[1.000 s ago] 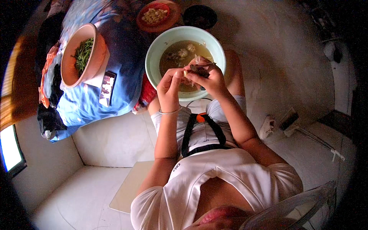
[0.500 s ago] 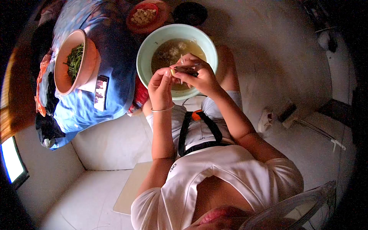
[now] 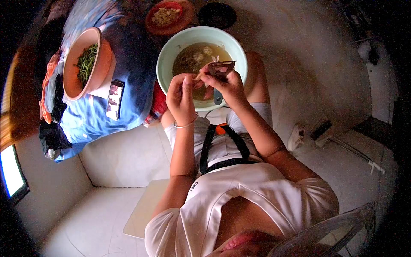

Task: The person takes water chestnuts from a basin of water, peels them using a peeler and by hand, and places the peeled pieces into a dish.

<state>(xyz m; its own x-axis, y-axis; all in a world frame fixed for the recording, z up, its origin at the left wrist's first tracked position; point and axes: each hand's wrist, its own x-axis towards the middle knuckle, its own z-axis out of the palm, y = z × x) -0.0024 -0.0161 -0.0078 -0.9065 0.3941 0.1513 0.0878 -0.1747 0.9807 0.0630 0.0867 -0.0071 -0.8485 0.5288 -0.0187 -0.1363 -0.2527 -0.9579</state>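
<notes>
A pale green basin [image 3: 165,55] stands between my legs, with cloudy water and whole garlic bulbs [image 3: 198,56] in it. Over its near side, my left hand [image 3: 180,95] pinches a small garlic clove [image 3: 197,76] between thumb and fingertips. My right hand [image 3: 229,88] is closed around a small knife [image 3: 223,65] with a dark blade, its grey handle end showing below the palm. The right thumb and fingertips meet the clove beside the left hand. Pale bits of skin cling near the right fingers. The fingers partly hide the clove.
Beyond the basin sit a red bowl [image 3: 180,7] of peeled cloves and a black bowl [image 3: 217,15]. On the blue cloth [image 3: 81,132] at left are an orange bowl [image 3: 70,81] of green vegetables and a phone [image 3: 114,100]. A brush [image 3: 321,128] lies at right.
My right hand has turned the knife, so the blade now points up and right and the handle shows. The clove is less visible between the fingers. The view has shifted slightly.
</notes>
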